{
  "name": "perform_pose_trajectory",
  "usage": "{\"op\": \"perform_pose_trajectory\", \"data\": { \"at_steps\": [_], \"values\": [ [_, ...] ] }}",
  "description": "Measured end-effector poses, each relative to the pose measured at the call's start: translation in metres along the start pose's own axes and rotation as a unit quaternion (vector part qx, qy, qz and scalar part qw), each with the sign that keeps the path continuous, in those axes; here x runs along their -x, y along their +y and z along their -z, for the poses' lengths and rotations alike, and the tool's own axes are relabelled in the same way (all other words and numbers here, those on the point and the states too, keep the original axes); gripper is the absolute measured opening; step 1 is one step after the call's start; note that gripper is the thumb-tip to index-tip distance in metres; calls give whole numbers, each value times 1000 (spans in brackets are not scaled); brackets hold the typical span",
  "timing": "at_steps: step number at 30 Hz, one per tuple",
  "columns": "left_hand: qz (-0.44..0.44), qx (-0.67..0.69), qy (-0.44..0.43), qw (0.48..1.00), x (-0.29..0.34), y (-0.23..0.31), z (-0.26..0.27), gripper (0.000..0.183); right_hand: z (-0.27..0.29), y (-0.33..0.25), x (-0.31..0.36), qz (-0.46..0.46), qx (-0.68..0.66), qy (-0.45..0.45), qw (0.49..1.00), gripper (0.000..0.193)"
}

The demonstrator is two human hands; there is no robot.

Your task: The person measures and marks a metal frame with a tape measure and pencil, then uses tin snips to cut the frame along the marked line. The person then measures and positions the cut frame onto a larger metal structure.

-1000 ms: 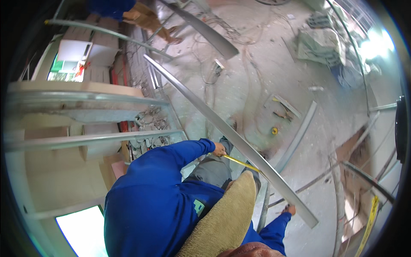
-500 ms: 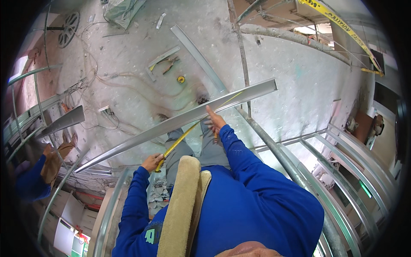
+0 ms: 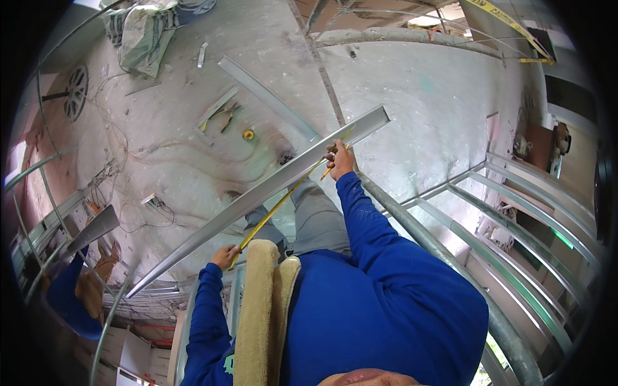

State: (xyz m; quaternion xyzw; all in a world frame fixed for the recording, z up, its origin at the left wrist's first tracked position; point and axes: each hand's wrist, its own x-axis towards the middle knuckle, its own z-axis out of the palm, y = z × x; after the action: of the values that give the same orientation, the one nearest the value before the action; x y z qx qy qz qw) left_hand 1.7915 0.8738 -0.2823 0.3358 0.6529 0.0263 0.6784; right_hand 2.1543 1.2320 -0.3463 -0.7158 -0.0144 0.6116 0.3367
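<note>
- From eight to one o'clock, a metal channel [image 3: 259, 195] is slanting.
- Toward eight, the left hand [image 3: 225, 257] is gripping the yellow measuring tape [image 3: 265, 222], already extended to the channel.
- Toward one, the right hand [image 3: 341, 159] is holding a pencil-like stick [image 3: 326, 174]; no mark is showing clearly.

Fisheye view from head height, close above the chest [image 3: 380, 302], steeply down toward hands [image 3: 342, 160] and floor [image 3: 412, 80], rim perhaps unclear.
</note>
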Motion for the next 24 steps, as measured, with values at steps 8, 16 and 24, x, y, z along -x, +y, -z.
{"op": "perform_pose_trajectory", "data": {
  "at_steps": [8,16,24],
  "values": [
    [-17,-37,21,999,-100,120,-4,48,19,-74,-65,105,41,99,989,20],
    [0,-27,57,998,-150,157,-9,52,22,-115,-89,109,90,91,986,22],
    [17,-55,106,993,-169,149,-15,50,37,-92,-128,96,154,169,969,16]
  ]
}}
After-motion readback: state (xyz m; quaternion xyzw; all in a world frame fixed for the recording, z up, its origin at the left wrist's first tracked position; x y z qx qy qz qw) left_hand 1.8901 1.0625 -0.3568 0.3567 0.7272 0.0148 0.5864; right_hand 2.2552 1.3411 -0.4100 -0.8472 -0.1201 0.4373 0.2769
